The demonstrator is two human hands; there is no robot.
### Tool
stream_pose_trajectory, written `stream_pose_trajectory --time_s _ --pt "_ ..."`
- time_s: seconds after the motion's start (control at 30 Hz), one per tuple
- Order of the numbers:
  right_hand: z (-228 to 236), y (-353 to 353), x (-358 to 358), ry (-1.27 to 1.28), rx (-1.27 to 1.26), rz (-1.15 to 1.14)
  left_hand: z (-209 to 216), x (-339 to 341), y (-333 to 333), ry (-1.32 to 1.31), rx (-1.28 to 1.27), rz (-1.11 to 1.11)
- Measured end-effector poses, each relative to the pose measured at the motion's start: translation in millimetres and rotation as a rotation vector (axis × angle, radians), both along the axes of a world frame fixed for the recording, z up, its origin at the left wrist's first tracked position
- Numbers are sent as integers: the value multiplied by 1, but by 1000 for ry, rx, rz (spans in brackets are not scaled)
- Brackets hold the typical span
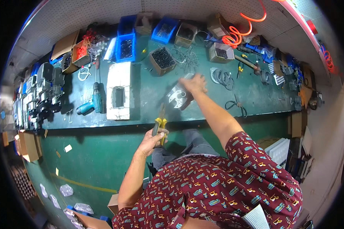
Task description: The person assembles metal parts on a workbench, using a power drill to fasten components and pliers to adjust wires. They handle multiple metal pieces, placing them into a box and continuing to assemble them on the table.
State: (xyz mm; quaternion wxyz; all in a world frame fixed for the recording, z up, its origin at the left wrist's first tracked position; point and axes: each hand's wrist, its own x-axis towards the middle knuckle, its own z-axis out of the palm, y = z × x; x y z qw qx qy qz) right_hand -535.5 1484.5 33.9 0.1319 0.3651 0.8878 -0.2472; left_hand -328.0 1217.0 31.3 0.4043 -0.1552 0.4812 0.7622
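Box [167, 70] holds black pieces [162, 57]; left fingers [163, 131] grasp pliers [161, 121], right fingers [186, 82] silvery part [176, 97]

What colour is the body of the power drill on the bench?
Teal; the power drill shows in the head view, the only one.

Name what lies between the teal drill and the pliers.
In the head view, a white block lies between the teal drill and the pliers in the left hand.
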Motion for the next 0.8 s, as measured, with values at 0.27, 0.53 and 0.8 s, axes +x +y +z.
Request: stream_pose_trajectory --time_s 0.27,0.53,0.8 --pt "4 6 -10 32 44 918 -3 -13 -43 -133 186 -192" --pt "-28 13 -16 362 185 1235 -30 -35 -19 -198 373 -370" --pt "-26 14 -16 404 167 1187 -42 -69 14 -209 407 -480"
